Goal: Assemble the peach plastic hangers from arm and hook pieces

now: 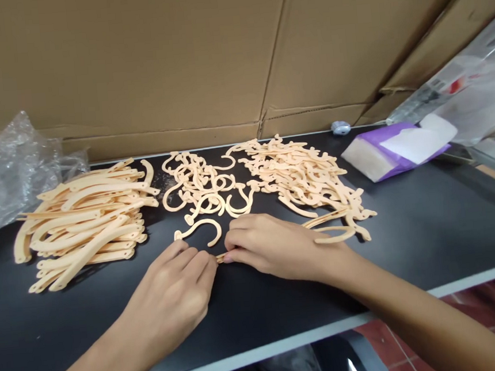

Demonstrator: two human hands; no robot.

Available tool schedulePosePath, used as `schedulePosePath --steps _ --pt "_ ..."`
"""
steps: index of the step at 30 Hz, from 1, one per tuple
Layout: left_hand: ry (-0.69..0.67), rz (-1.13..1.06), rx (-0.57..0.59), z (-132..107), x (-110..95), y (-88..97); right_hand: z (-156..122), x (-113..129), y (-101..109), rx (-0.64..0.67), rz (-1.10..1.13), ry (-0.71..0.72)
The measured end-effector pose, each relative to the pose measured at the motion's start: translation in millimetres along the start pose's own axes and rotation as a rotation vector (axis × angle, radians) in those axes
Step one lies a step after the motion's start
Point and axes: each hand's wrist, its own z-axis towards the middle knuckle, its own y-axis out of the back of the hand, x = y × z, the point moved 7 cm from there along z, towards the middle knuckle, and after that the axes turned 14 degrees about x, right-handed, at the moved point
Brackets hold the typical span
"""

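Head view, sole camera: pale piece sits between the two hands, just above the bench or resting on it; cannot tell which. Only a short sliver shows, its ends hidden by fingers. Visible axis runs roughly left to right, across the person's front, with a slight rise toward the right.

Left hand: back of hand to camera, fingers curled, grip apparently pinching the sliver's left end; contact faces hidden. Right hand: thumb and fingers clamped on its right end. Neither hand is nearer; the piece bridges both grips.

Loose hook lies flat just beyond the pinch, away from the person, in the gap between the hands. Its butt end points left, beside the left knuckles (contact unclear); the curve's mouth faces the person.

Heap of curved strips is off to the left; hook cluster behind the loose hook; larger heap beyond the right hand. Judgement: alignment along the shared left-right axis is critical.
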Motion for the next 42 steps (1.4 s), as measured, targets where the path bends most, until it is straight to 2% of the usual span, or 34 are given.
schedulePosePath --steps 5,9,12,17,23,28,36,42 --pt "0.014 0.003 0.007 -0.3 -0.3 -0.8 1.6 -5.5 1.8 0.004 0.151 -0.007" --pt "0.009 -0.026 0.011 -1.9 0.8 -1.7 2.1 -9.1 3.2 0.01 0.181 -0.078" --pt "0.008 -0.042 0.005 -2.6 1.9 -1.9 2.3 -4.7 4.1 0.026 0.077 -0.086" --pt "0.0 -0.056 -0.032 -3.6 2.3 -3.5 2.5 6.4 -2.7 0.04 -0.236 -0.094" --pt "0.021 -0.025 -0.037 -3.8 1.9 -7.2 -3.0 16.0 -14.8 -0.128 -0.437 0.011" --pt "0.02 -0.016 -0.034 -1.6 1.4 -6.9 -4.4 14.1 -18.8 -0.182 -0.458 0.057" --pt "0.002 0.024 -0.104 -2.2 -4.4 -4.0 -4.6 19.4 -17.3 -0.238 -0.485 0.04" --pt "0.029 0.025 -0.11 -4.2 -3.0 -3.1 0.1 13.7 -13.0 -0.175 -0.383 0.001"
